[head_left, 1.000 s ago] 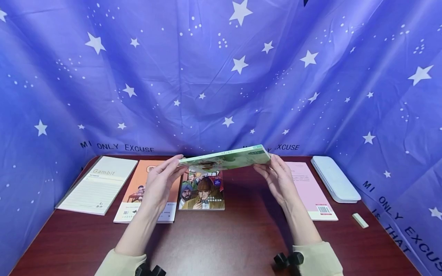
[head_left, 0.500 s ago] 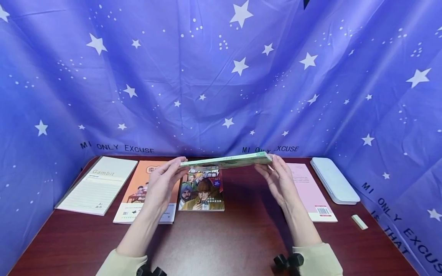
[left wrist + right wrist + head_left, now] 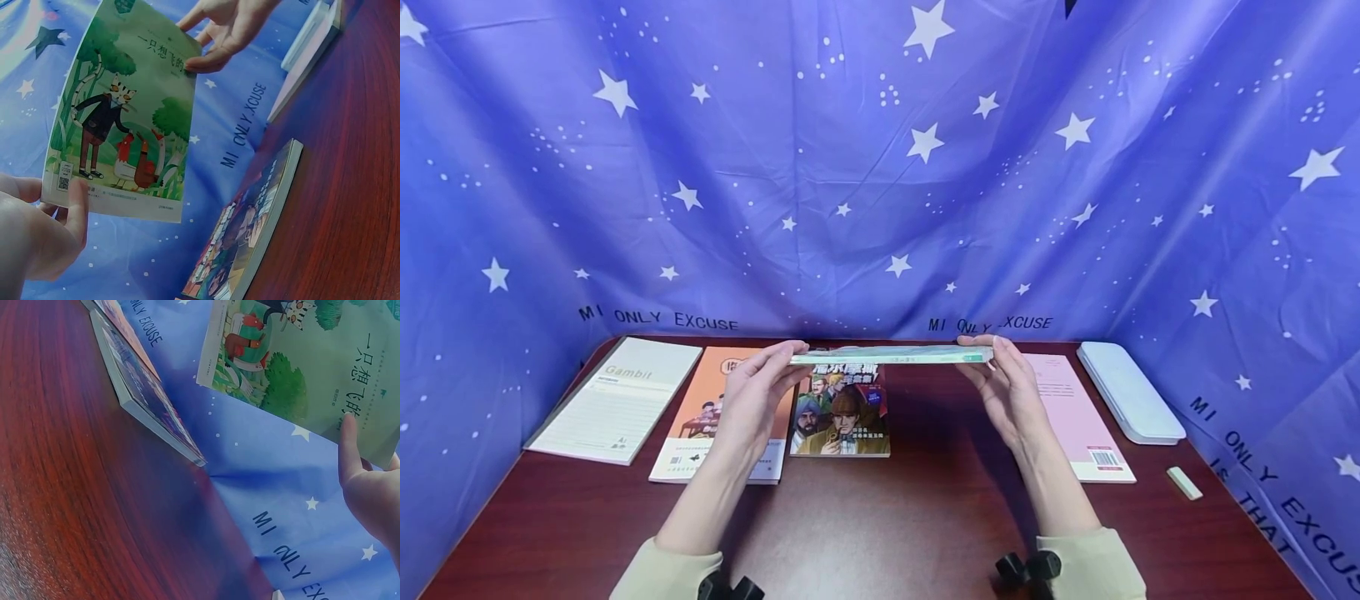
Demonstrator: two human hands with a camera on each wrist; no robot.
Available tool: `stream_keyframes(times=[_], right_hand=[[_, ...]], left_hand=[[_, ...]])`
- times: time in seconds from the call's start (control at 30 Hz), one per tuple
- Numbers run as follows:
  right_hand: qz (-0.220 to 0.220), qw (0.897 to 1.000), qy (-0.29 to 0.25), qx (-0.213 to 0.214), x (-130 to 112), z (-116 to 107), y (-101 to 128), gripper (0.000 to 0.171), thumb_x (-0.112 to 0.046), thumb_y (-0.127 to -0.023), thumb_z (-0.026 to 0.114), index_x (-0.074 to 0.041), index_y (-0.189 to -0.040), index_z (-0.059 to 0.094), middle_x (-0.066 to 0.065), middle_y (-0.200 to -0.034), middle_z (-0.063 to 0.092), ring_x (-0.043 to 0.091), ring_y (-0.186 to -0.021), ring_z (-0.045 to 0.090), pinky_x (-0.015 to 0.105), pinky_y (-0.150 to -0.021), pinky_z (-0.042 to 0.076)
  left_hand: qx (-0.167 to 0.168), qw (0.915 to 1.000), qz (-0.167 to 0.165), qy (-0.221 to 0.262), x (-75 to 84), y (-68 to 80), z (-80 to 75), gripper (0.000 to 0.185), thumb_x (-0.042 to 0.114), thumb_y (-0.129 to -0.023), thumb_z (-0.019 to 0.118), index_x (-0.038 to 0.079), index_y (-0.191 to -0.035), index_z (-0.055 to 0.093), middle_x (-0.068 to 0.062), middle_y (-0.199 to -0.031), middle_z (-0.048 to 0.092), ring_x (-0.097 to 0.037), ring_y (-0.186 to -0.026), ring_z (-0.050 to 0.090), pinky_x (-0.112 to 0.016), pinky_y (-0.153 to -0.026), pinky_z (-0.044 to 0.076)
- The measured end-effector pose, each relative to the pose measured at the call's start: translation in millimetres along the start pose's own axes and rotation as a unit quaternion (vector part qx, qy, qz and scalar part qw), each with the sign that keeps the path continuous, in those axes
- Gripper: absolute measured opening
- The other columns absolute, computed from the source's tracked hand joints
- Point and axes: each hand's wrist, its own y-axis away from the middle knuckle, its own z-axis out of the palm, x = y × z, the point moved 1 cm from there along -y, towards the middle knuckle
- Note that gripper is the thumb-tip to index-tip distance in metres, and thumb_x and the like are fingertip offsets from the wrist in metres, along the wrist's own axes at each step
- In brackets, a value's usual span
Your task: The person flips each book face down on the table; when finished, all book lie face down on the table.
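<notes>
Thin green picture book (image 3: 891, 356) held level above surface (image 3: 910, 508), pinched at short edges by left hand (image 3: 758, 398) and right hand (image 3: 1009, 393). Judged light, floppy, glossy cover; edge grip best.

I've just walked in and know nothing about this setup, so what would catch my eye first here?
Most striking is the green picture book, held flat in the air above the dark red table, pinched at its ends by the left hand and the right hand. Below it lies a detective comic book. Behind everything hangs a blue starry cloth.
</notes>
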Motion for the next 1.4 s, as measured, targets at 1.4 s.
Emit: stream_keyframes(times=[1.4], right_hand=[[0.038, 0.994, 0.001, 0.099, -4.9, 1.3, -1.1, 0.057, -0.009, -0.107, 0.05, 0.002, -0.159, 0.029, -0.003, -0.121, 0.074, 0.004, -0.106, 0.068, 0.017, -0.088, 0.057]], left_hand=[[-0.019, 0.9953, -0.092, 0.025, 2.9, -2.1, 1.8, 0.059, 0.002, -0.104, 0.05, 0.004, -0.16, 0.032, -0.018, -0.15, 0.044, -0.009, -0.115, 0.066, -0.02, -0.099, 0.057]])
